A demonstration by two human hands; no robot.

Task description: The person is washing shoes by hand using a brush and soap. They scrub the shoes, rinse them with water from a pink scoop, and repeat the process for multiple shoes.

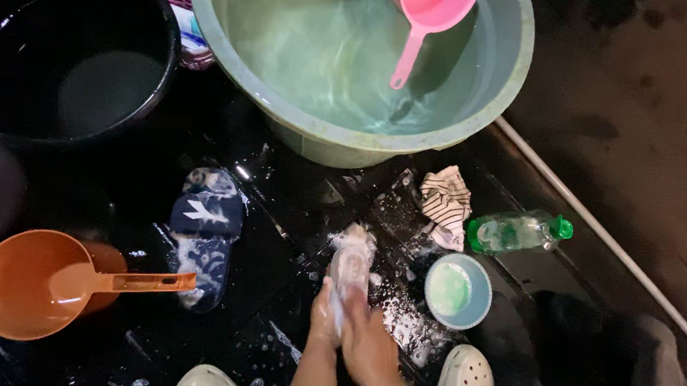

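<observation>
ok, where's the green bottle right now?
Head view, right of centre: the green bottle lies on its side on the wet dark floor, beside the striped cloth and just above the small blue bowl.

— What are the person's hands on?

— Both close around a soapy white shoe point(350, 267) on the wet black floor point(293, 205): the left hand point(324, 312) at its near end, the right hand point(368, 344) beside it, suds all about.

— And around them?

— A small blue bowl point(458, 290) just right of the shoe, a green bottle point(518, 231) lying beyond it, a striped cloth point(446, 203) near that. A dark blue sandal point(205, 235) lies to the left (well apart from the shoe), with an orange dipper point(30, 283) farther left. Above, a green basin point(354, 55) of water holds a pink dipper point(427, 12); a black tub point(61, 40) stands beside it.
</observation>
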